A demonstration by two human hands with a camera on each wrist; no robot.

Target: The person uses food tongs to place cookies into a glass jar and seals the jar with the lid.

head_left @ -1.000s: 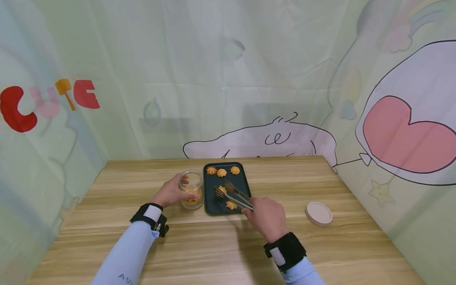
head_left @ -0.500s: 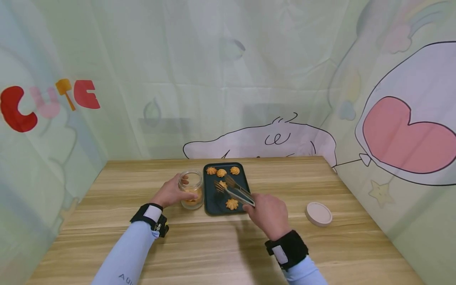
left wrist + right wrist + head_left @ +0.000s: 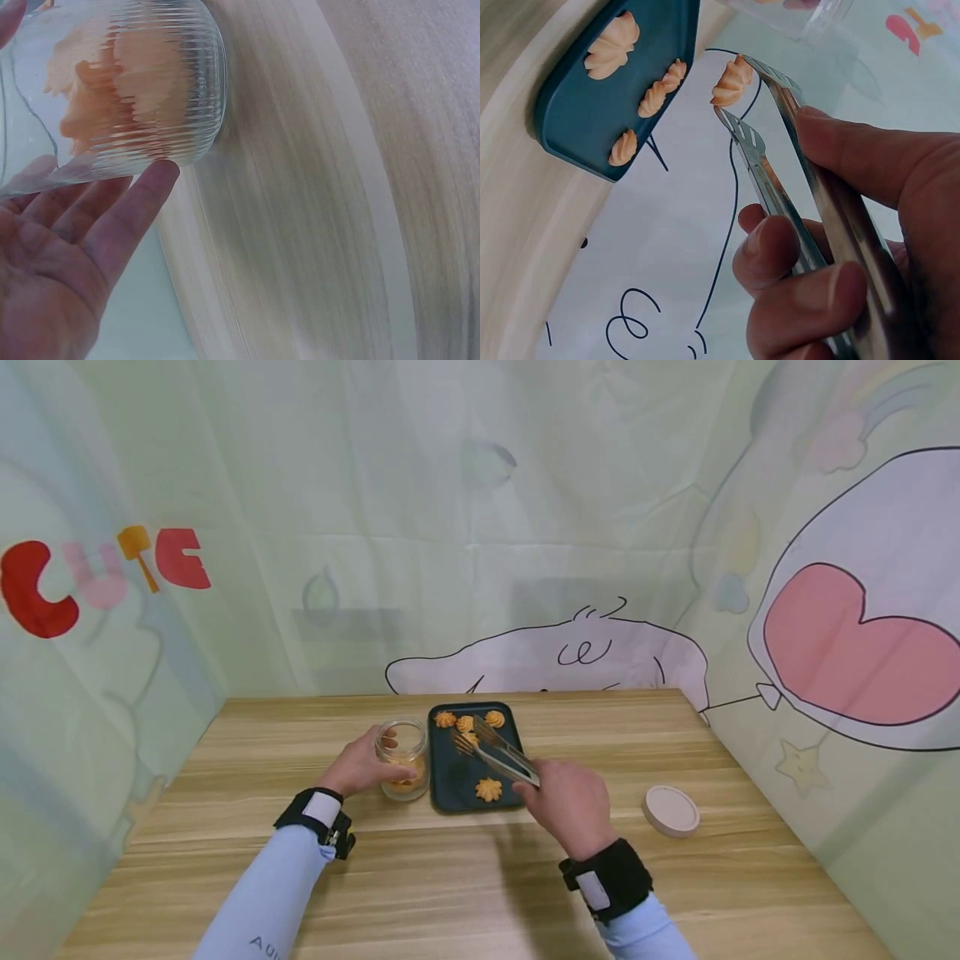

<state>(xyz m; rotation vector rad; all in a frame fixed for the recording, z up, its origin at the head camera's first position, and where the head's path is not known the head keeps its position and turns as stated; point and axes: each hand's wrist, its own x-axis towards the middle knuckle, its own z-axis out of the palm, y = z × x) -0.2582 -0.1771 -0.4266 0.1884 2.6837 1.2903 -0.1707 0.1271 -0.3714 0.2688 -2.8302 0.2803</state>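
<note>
My left hand (image 3: 358,767) grips a clear glass jar (image 3: 406,787) at the tray's left side, thumb in front and fingers behind. Orange-brown piped cookies (image 3: 124,90) show through the jar's ribbed wall; its mouth is uncovered. In my right hand (image 3: 573,806) is a pair of metal tongs (image 3: 510,766), held over the tray. Between the tong tips a swirled cookie (image 3: 732,81) is pinched, lifted clear of the tray in the right wrist view. Below lies the dark blue-green tray (image 3: 450,792) with several cookies, one (image 3: 488,790) near its front edge and others along the back.
A round pale lid (image 3: 671,811) lies on the wooden table (image 3: 420,893) to the right of my right hand. Behind the table hangs a printed cloth backdrop (image 3: 420,527), which also runs along both sides.
The tongs with the cookie have risen off the tray, moving slightly back, and my right hand has shifted a little up and right. The left hand and jar have stayed still.
</note>
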